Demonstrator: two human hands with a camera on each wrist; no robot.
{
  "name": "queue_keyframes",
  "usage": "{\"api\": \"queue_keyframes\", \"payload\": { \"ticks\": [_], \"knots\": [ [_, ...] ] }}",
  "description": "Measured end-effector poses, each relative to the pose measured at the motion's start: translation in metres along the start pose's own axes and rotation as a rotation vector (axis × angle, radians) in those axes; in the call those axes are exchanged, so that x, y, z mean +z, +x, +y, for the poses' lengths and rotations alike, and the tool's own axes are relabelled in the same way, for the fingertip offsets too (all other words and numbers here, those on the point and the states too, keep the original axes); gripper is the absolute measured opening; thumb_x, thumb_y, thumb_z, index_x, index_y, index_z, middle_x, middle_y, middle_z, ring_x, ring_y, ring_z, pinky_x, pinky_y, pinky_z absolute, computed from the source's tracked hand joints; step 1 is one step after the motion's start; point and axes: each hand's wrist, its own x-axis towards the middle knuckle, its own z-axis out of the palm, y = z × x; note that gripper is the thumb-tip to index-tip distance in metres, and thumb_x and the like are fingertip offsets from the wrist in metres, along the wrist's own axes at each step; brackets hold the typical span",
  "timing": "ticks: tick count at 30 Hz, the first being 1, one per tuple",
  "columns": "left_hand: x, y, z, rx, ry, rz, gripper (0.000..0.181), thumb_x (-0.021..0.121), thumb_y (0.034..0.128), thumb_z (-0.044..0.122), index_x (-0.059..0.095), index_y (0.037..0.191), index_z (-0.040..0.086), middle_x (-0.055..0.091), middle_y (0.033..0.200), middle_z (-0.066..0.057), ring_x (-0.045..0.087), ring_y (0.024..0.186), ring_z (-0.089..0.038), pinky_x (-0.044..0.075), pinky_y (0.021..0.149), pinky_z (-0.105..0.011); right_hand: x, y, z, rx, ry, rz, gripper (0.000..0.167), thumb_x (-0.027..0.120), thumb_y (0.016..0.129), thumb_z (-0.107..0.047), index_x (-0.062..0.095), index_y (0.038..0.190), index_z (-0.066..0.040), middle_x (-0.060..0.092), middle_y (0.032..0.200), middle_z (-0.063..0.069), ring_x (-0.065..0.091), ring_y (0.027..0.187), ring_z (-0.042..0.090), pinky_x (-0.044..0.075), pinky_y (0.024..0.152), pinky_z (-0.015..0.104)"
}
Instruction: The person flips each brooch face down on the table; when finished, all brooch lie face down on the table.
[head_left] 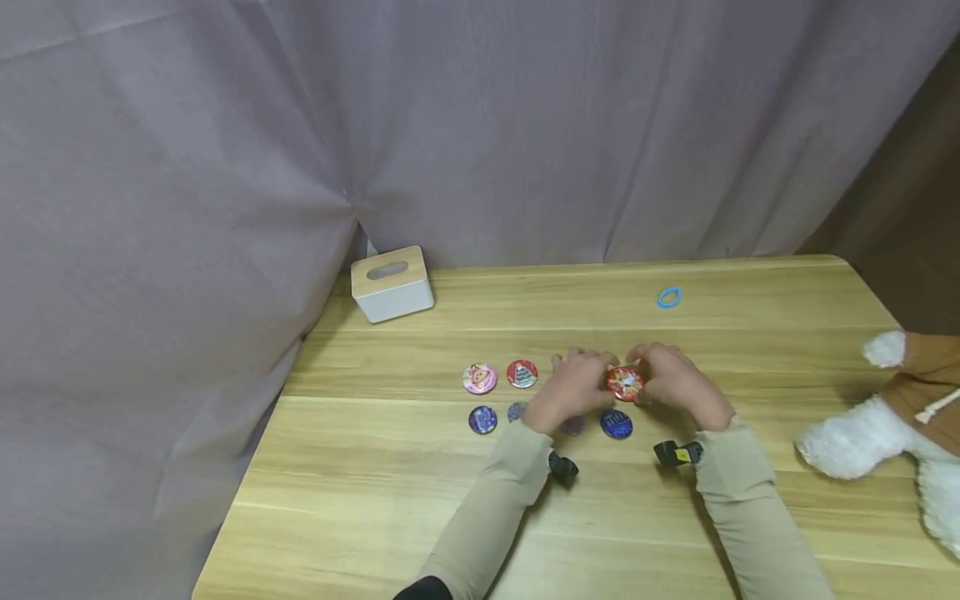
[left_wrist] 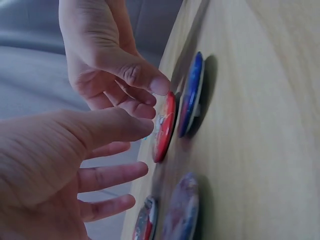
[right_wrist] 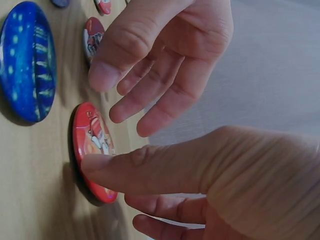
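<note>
A red button badge [head_left: 625, 383] with a colourful picture lies between the two hands. My right hand [head_left: 681, 383] holds its right edge, the thumb [right_wrist: 107, 167] against the rim and the fingers curled beyond it. On the other side my left hand [head_left: 573, 387] has its fingers loosely spread, apart from the badge in the left wrist view. A blue badge [right_wrist: 30, 62] lies just nearer than the red one. Under the left hand, a purplish badge [head_left: 574, 425] and another badge [head_left: 516, 411] are partly covered.
Left of the hands lie a pink badge [head_left: 480, 378], a red tree badge [head_left: 522, 373] and a dark purple badge [head_left: 482, 419]. A tissue box [head_left: 393, 287] stands at the back left, a blue ring [head_left: 669, 297] at the back right. A plush toy [head_left: 855, 437] occupies the right side.
</note>
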Motion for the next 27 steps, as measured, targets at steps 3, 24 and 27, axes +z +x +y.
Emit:
{"api": "queue_keyframes", "payload": {
  "ticks": [3, 24, 27],
  "knots": [
    [0.0022, 0.0021, 0.0004, -0.005, 0.010, -0.009, 0.049, 0.080, 0.0849, 0.026, 0.065, 0.131, 0.018, 0.066, 0.110, 0.005, 0.052, 0.105, -0.018, 0.038, 0.099, -0.056, 0.0009, 0.0011, 0.0012, 0.007, 0.008, -0.018, 0.056, 0.086, 0.059, 0.005, 0.064, 0.111, 0.010, 0.068, 0.090, 0.017, 0.059, 0.084, 0.034, 0.047, 0.078, 0.052],
    [0.0087, 0.0038, 0.0072, 0.001, 0.111, -0.001, 0.028, 0.080, 0.0845, 0.020, 0.073, 0.112, 0.022, 0.065, 0.106, 0.007, 0.051, 0.102, -0.017, 0.038, 0.094, -0.050, 0.0006, -0.0028, 0.0032, 0.035, -0.060, -0.094, 0.049, 0.087, 0.067, -0.006, 0.063, 0.109, 0.000, 0.067, 0.094, 0.014, 0.059, 0.085, 0.031, 0.044, 0.075, 0.051],
    [0.0082, 0.0040, 0.0070, 0.000, 0.086, 0.007, 0.024, 0.081, 0.0836, 0.018, 0.074, 0.106, 0.021, 0.066, 0.099, 0.007, 0.050, 0.098, -0.016, 0.038, 0.091, -0.046, -0.0003, -0.0038, 0.0034, 0.044, -0.063, -0.115, 0.049, 0.086, 0.072, -0.011, 0.063, 0.113, 0.001, 0.067, 0.097, 0.016, 0.060, 0.087, 0.032, 0.045, 0.077, 0.052]
  ]
}}
